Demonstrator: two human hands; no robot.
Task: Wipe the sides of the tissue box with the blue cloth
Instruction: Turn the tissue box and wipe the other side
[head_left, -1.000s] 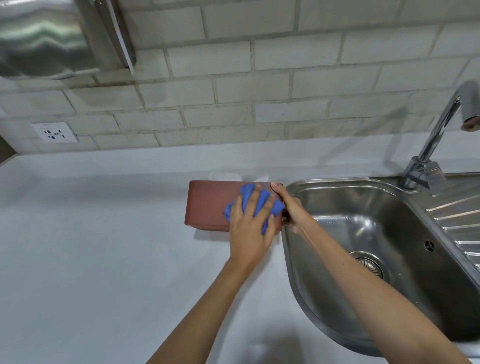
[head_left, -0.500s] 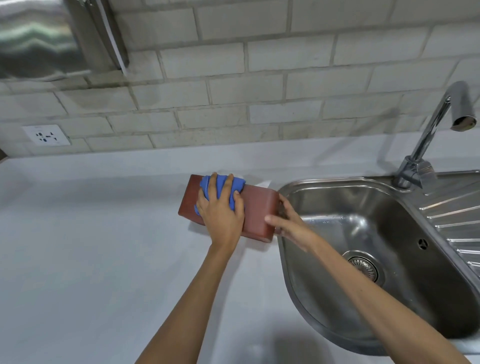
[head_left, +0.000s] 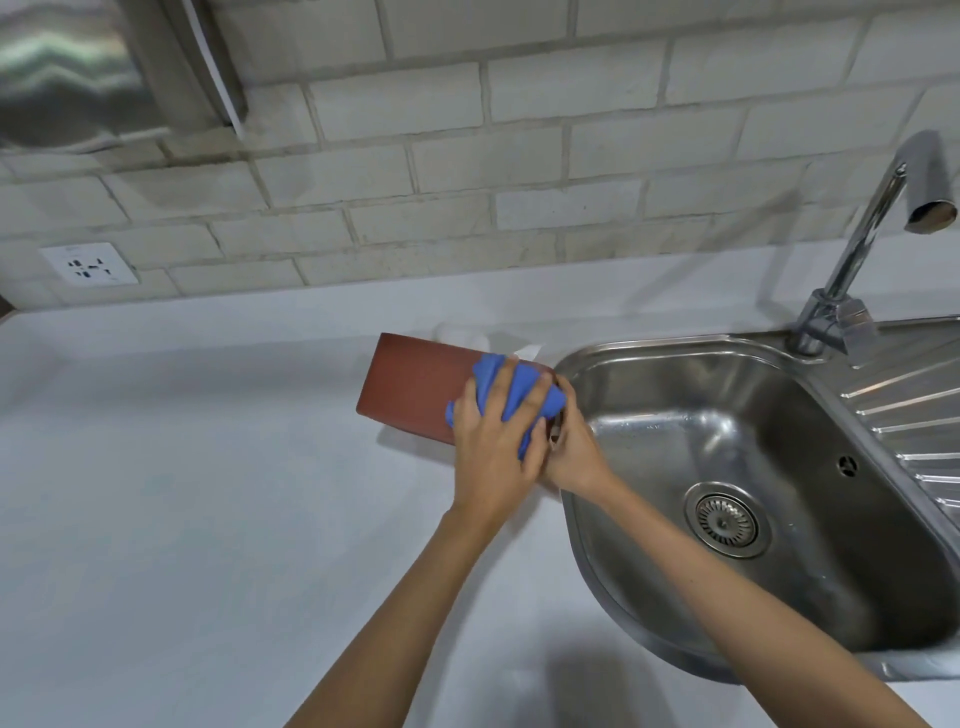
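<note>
White tabletop (head_left: 208, 493) beside sink (head_left: 649, 644): left hand (head_left: 493, 452) fingers grip blue cloth (head_left: 511, 397), wiping tissue box (head_left: 415, 395) near side; right hand (head_left: 574, 457) grips box end. Next: remaining sides.

Tissue box (head_left: 415, 392): reddish-brown, on the white counter (head_left: 182, 493), its right end just beside the sink (head_left: 779, 649) rim.
Blue cloth (head_left: 506, 395): pressed on the box's near side, at the sink end.
Left hand (head_left: 493, 452): fingers spread over the cloth.
Right hand (head_left: 574, 452): gripping the box's sink-side end.
Faucet (head_left: 857, 249): behind the sink.
</note>
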